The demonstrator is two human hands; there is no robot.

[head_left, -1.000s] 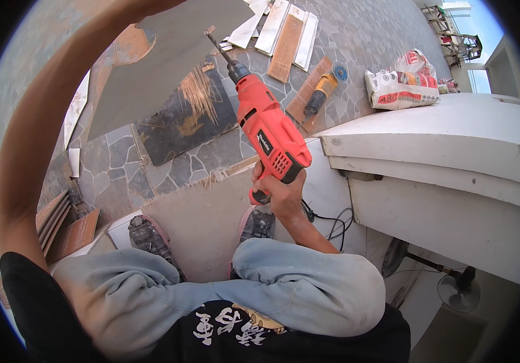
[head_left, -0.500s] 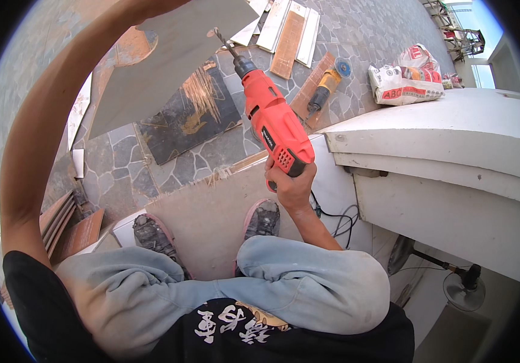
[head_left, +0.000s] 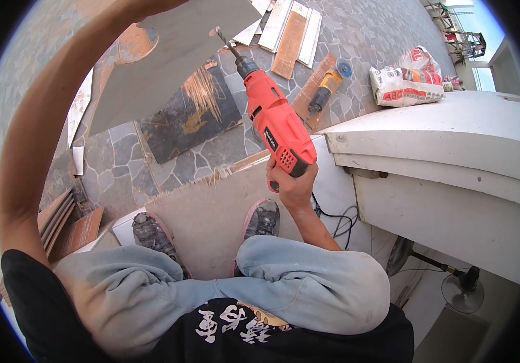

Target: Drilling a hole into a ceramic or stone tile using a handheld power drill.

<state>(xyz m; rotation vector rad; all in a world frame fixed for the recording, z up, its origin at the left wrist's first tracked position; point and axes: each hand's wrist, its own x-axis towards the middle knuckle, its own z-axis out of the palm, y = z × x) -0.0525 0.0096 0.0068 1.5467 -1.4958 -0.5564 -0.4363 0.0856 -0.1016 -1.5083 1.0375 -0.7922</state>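
In the head view, the red drill has barely shifted over the last half second — its bit stays at one pale spot on the grey panel, suggesting steady work there — the right hand closed around its handle, the left hand out of sight, its grip unknowable.

drill body: smooth plastic | drill bit: metal | jeans: matt cloth

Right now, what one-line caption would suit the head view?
Right hand gripping a red drill, its bit at a grey board, with a yellow-and-black grinder lying nearby.
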